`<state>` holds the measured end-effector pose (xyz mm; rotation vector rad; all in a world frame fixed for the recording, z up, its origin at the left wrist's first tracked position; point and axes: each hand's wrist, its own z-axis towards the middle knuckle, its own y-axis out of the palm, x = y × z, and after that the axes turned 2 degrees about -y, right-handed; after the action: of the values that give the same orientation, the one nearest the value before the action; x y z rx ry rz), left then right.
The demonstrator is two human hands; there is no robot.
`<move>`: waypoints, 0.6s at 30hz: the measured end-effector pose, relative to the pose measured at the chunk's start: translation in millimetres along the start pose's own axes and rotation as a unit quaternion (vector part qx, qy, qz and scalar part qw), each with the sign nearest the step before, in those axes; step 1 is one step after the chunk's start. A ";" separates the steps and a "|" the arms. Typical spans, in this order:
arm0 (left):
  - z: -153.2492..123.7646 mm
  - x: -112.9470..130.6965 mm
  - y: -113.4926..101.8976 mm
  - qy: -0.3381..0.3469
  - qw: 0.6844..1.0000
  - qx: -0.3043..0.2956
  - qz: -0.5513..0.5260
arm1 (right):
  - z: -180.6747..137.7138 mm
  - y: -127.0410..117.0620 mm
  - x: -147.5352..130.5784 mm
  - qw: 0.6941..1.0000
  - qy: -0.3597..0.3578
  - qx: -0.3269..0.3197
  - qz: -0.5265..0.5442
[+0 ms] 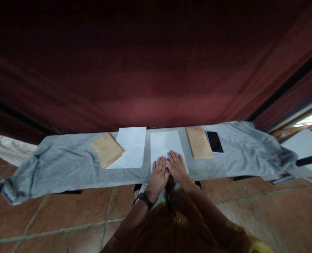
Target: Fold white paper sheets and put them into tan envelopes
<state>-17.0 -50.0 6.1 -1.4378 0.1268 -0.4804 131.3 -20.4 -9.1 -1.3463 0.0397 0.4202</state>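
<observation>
A white sheet of paper (165,142) lies in front of me on a narrow table draped with a grey cloth (71,158). My left hand (159,173) rests flat on the sheet's lower part, fingers stretched out. Beside it, my right hand (177,166) also lies flat on the same sheet, its fingers pointing away from me. Neither hand grips anything. To the left are more white paper (132,147) and, partly over it, a small pile of brown envelopes (107,149). On the right sits a stack of brown envelopes (199,142).
A dark-screened phone (215,142) lies right of the brown stack. Behind the table rises a dark red fabric wall (156,80). The cloth is bunched at both table ends. A white surface (305,149) stands at far right, and brown tiles (79,214) cover the floor.
</observation>
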 end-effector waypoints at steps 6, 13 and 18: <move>23.5 2.5 11.0 -0.063 0.998 0.020 0.013 | 4.8 -2.4 8.6 1.000 0.001 0.002 -0.019; 15.6 -23.0 12.7 -0.135 0.988 0.074 0.015 | -9.1 -3.5 31.4 0.996 0.053 0.058 -0.030; 24.8 -13.1 11.7 -0.174 0.980 0.097 0.017 | -14.1 0.4 35.8 0.994 0.068 0.074 -0.036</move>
<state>-16.9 -21.5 -4.3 -1.3033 -0.1725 -0.2007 167.3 -24.0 -22.3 -1.2255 0.1336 0.2591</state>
